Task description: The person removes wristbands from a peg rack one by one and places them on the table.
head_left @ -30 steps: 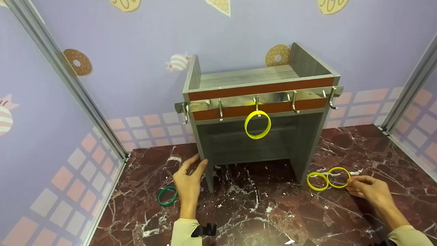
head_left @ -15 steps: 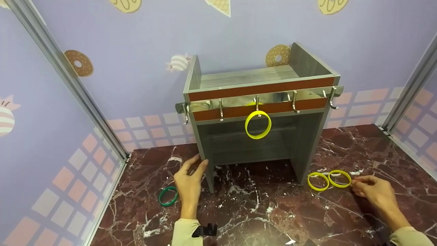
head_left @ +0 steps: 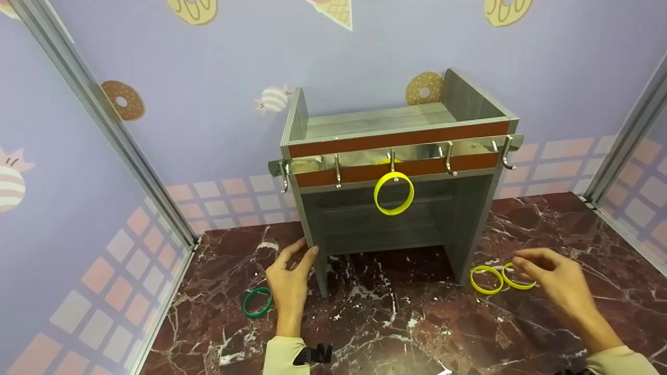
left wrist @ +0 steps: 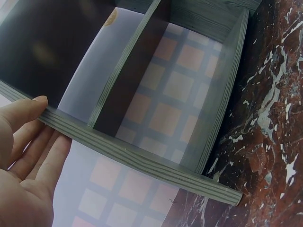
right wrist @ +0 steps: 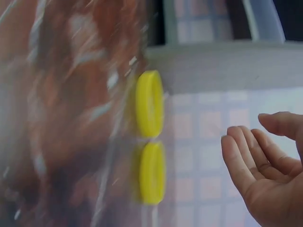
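My left hand (head_left: 289,284) holds the left side panel of a grey wooden shelf unit (head_left: 477,208), thumb on the front edge and fingers round the outer side. In the left wrist view, that hand (left wrist: 28,156) is at the panel's edge. My right hand (head_left: 560,281) is raised over the table at the right, holding nothing, thumb apart from its relaxed fingers. Beneath it lies a yellow ring (head_left: 517,286), partly hidden by the fingertips in the head view. A second yellow ring (head_left: 486,292) lies beside it, near the unit's right foot.
Along the unit's front runs a metal hook rail (head_left: 359,157) with several hooks. A third yellow ring (head_left: 394,212) hangs from the middle hook (head_left: 393,160). A green ring (head_left: 257,314) lies left of my left wrist on the dark red marbled table (head_left: 385,328). Patterned walls (head_left: 354,62) stand around.
My right hand has let go of the yellow ring, which tipped flat onto the table, then drew back and rose leftward over it. My left hand stays on the shelf unit.
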The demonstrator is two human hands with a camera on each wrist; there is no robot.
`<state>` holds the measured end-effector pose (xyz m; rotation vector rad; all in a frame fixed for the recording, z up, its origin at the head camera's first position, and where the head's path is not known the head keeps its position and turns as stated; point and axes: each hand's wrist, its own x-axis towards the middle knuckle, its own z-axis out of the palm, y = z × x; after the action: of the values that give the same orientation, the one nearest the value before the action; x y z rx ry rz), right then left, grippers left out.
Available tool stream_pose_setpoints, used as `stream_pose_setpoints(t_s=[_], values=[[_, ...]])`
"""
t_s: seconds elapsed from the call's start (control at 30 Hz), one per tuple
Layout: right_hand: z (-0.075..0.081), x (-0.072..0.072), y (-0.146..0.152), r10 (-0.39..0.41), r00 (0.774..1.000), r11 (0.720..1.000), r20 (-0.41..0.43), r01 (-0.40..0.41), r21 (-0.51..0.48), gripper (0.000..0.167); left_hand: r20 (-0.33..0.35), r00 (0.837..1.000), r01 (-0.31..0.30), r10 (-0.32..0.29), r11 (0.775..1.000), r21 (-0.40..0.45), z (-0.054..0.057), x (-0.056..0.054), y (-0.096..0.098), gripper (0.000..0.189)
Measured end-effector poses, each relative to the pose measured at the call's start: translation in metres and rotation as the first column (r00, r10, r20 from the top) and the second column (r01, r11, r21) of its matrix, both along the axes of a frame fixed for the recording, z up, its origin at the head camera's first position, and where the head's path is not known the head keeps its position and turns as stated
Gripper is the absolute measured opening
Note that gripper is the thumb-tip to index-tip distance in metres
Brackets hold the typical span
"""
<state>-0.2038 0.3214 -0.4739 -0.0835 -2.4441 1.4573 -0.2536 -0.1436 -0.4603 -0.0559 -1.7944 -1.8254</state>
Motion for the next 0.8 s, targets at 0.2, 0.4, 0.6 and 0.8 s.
stream_pose_setpoints(t_s=[0.2,0.4,0.6,0.8], values=[[0.019,0.004,-0.037,0.082,0.99,0.996,-0.11,-0.084,-0.012,0.025,0.016,1.0,0.009,-0.01,1.0,0.016,0.002,0.002,0.0,0.025],[0.04,0.007,-0.067,0.157,0.975,0.983,-0.16,-0.17,-0.075,0.024,0.021,1.0,0.016,-0.016,1.0,0.011,0.002,0.002,0.001,0.025],[0.061,0.005,-0.09,0.202,0.952,0.95,-0.23,-0.248,-0.189,0.02,0.01,1.0,0.022,-0.023,1.0,0.01,0.001,0.001,0.001,0.025],[0.074,-0.001,-0.111,0.259,0.931,0.903,-0.257,-0.328,-0.277,0.02,-0.006,1.0,0.013,-0.013,1.0,-0.015,0.001,0.001,0.0,0.025]])
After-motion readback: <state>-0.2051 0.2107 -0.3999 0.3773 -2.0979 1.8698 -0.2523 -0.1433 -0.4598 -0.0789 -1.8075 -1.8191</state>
